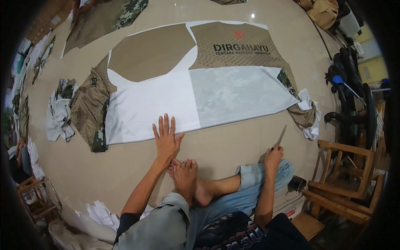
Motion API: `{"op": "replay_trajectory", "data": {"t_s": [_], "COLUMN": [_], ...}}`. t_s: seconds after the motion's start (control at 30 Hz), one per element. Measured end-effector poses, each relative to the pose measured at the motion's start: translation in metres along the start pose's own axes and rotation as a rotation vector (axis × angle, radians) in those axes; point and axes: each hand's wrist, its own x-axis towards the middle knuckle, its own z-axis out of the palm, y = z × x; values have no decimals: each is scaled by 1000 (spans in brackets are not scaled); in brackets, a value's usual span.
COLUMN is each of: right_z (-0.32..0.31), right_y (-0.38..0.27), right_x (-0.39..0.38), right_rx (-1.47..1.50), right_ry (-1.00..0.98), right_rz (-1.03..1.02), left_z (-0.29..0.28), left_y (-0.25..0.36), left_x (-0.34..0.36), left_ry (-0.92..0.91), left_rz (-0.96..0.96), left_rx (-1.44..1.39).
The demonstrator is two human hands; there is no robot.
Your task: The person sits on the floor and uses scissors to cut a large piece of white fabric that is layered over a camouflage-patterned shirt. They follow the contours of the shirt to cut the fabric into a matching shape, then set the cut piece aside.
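Note:
My left hand (167, 141) lies flat with fingers spread on the near edge of a white fabric piece (154, 104). My right hand (273, 157), above my right knee, grips a pair of scissors (282, 136), their metal blades together and pointing away from me. The handles are mostly hidden in my fingers. Joined to the white piece lies a pale grey fabric panel (237, 93). Beyond it are a plain brown panel (152, 54) and a dotted brown printed panel (250, 35) with dark lettering and a red emblem.
Bunched printed fabric (62, 110) lies at the left, and another crumpled bundle (307, 114) at the right. Wooden stools (346, 166) stand at the right beside a dark cylindrical container (296, 183). More brown camouflage fabric (98, 25) is spread at the far left. My bare foot (185, 177) rests near my left hand.

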Motion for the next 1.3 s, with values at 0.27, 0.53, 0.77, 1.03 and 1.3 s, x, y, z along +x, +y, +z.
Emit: {"op": "replay_trajectory", "data": {"t_s": [0.27, 0.53, 0.77, 1.03, 1.3], "right_z": [-2, -31, -23, 32, 57], "right_y": [21, -5, -90, -141, -187], "right_x": [-7, -29, -161, -147, -154], "right_rx": [119, 1708, 2197, 1791, 1610], "right_ry": [33, -475, -1086, -1113, -879], "right_rz": [39, 246, 508, 161, 149], "left_z": [13, 12, 6, 16, 18], "left_y": [-3, -7, -10, -15, -17], "left_x": [-8, -12, -12, -10, -7], "left_ry": [65, 85, 115, 167, 103], "left_rz": [-9, -18, 18, -106, -144], "left_rx": [66, 64, 8, 13, 50]}}
